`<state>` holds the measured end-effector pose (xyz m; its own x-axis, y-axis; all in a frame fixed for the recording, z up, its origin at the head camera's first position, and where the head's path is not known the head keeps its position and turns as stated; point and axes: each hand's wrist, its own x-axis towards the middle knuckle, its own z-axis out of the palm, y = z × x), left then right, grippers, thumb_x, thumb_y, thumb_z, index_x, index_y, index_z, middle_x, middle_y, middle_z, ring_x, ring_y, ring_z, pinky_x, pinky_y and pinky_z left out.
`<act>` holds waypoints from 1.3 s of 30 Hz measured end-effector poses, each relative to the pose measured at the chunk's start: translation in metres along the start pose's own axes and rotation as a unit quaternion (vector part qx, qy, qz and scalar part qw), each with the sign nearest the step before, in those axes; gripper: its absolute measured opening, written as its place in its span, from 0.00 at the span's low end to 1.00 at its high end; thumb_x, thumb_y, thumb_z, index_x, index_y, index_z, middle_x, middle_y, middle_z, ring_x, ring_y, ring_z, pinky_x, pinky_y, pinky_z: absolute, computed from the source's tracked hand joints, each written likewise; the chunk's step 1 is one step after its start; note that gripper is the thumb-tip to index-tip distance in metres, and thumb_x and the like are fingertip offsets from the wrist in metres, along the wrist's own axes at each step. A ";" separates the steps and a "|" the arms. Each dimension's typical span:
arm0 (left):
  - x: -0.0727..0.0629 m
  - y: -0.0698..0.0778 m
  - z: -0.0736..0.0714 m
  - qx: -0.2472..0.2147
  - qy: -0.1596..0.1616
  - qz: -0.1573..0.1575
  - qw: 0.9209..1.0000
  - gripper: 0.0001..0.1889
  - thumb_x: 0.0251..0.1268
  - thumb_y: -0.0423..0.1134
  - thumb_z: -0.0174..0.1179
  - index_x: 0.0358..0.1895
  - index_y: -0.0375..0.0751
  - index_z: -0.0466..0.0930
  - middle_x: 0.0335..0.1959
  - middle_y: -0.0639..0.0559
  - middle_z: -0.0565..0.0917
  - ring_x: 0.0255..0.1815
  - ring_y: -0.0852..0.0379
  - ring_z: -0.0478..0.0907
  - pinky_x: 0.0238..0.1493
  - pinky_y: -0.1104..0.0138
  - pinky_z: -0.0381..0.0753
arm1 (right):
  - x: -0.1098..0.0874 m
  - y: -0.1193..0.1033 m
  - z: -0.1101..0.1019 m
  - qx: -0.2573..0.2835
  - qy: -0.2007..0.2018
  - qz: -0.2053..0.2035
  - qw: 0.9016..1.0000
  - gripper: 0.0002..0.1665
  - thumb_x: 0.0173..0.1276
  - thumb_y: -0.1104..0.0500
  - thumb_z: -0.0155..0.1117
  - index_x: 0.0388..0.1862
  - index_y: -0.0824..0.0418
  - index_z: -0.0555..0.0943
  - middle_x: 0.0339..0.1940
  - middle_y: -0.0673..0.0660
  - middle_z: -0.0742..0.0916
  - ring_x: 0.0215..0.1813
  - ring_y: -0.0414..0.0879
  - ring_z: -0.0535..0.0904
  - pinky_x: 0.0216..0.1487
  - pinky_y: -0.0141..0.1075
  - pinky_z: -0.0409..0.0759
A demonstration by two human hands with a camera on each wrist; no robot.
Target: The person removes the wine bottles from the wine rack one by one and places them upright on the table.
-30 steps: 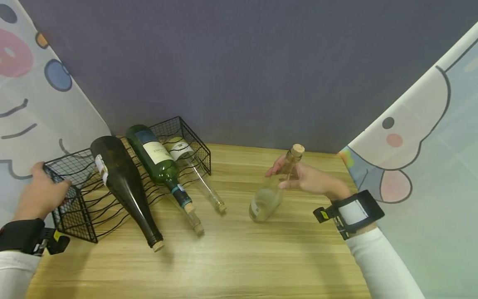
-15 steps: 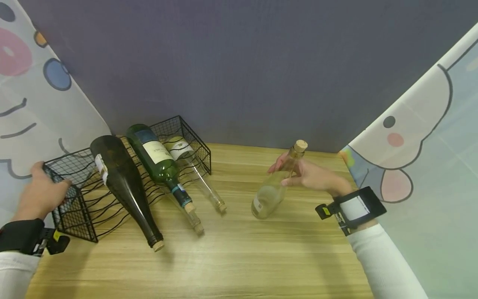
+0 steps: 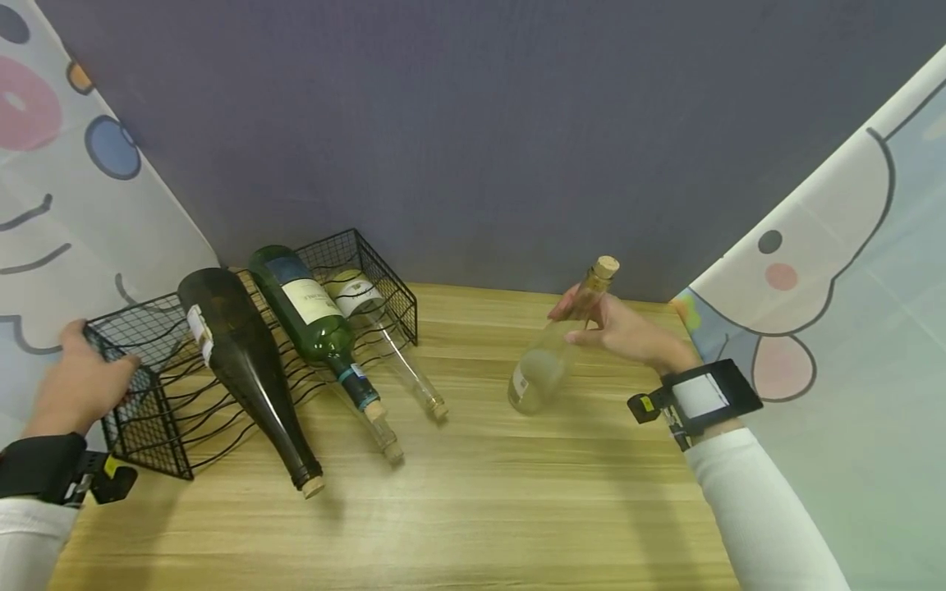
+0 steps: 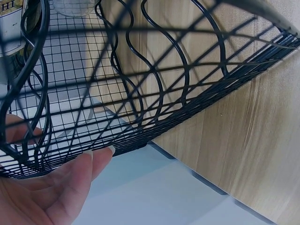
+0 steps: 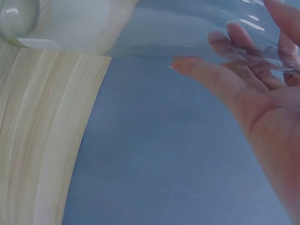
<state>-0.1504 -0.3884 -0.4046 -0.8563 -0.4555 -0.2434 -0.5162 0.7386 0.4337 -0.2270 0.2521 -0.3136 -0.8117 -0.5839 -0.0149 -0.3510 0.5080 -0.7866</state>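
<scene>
My right hand (image 3: pixel 617 328) grips a clear glass bottle (image 3: pixel 543 373) around its upper part. The bottle leans, its cork pointing up and to the right and its labelled base down and to the left. In the right wrist view, fingers and thumb show on either side of the bottle (image 5: pixel 154 28). At the left, my left hand (image 3: pixel 81 382) holds the end of a black wire wine rack (image 3: pixel 151 410). The left wrist view shows its fingers on both sides of the rack's mesh (image 4: pixel 108 117).
On the rack lie a dark bottle (image 3: pixel 244 353), a green wine bottle (image 3: pixel 314 324) and a clear bottle (image 3: pixel 402 361), corks toward me. Another clear corked neck (image 3: pixel 388 443) shows below the green one. A grey wall (image 3: pixel 480 148) stands behind the wooden table (image 3: pixel 473 525).
The right hand has carried the clear bottle up and slightly right in the head view, away from me. The left hand, the rack and its bottles stay put.
</scene>
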 end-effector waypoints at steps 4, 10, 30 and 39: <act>0.000 0.000 0.000 0.002 0.005 -0.001 1.000 0.45 0.72 0.43 0.40 0.73 0.24 0.16 0.52 0.03 0.60 0.39 0.19 0.71 0.34 0.37 0.75 | 0.000 0.004 -0.004 -0.002 0.015 0.024 1.000 0.17 0.67 0.68 0.62 0.54 0.65 0.73 0.57 0.60 0.82 0.62 0.50 0.77 0.67 0.42 0.71; 0.002 -0.001 0.000 -0.003 0.003 -0.004 1.000 0.45 0.72 0.43 0.40 0.73 0.25 0.16 0.56 0.04 0.57 0.46 0.14 0.66 0.38 0.34 0.74 | 0.002 0.007 -0.008 -0.007 0.041 0.045 0.998 0.18 0.70 0.65 0.60 0.57 0.65 0.72 0.58 0.59 0.82 0.62 0.51 0.76 0.67 0.45 0.70; -0.004 0.002 0.000 -0.007 0.003 0.007 1.000 0.45 0.72 0.44 0.39 0.73 0.24 0.17 0.61 0.05 0.52 0.51 0.12 0.61 0.46 0.30 0.70 | 0.009 0.017 -0.025 -0.017 0.075 0.065 0.995 0.21 0.72 0.66 0.57 0.61 0.67 0.65 0.61 0.67 0.79 0.61 0.53 0.76 0.56 0.28 0.76; 0.003 -0.005 0.003 -0.008 0.005 0.006 1.000 0.45 0.72 0.44 0.39 0.73 0.25 0.16 0.61 0.05 0.52 0.51 0.13 0.61 0.45 0.30 0.70 | 0.008 0.025 -0.034 -0.020 0.101 0.088 0.991 0.25 0.72 0.65 0.58 0.64 0.69 0.63 0.62 0.68 0.78 0.52 0.37 0.76 0.52 0.22 0.76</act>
<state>-0.1508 -0.3919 -0.4101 -0.8619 -0.4516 -0.2306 -0.5059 0.7354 0.4508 -0.2581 0.2810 -0.3122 -0.9374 -0.3477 -0.0217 -0.2115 0.6174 -0.7577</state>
